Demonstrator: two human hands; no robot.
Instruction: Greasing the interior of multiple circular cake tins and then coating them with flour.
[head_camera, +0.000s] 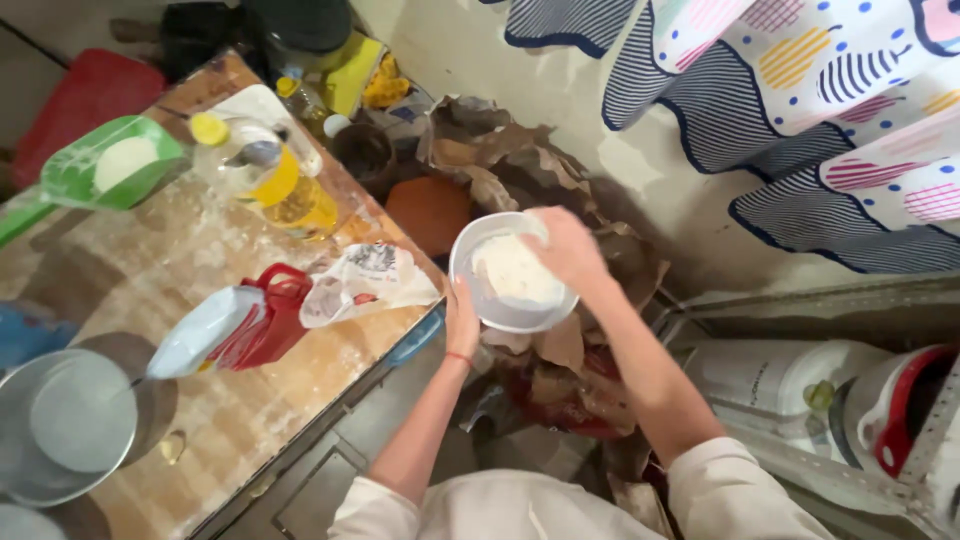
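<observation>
A white bowl with white flour or dough inside is held out beyond the table's right edge, above crumpled brown paper on the floor. My left hand grips the bowl from below at its near rim. Fingers of my right hand reach into the bowl from the upper right and touch the white contents. Both forearms are bare, and a thin red band circles the left wrist.
A floured wooden table at left carries a red-and-white flour bag, a crumpled plastic bag, an oil bottle, a green scoop and a metal pot. Patterned cloth hangs upper right. White containers stand at right.
</observation>
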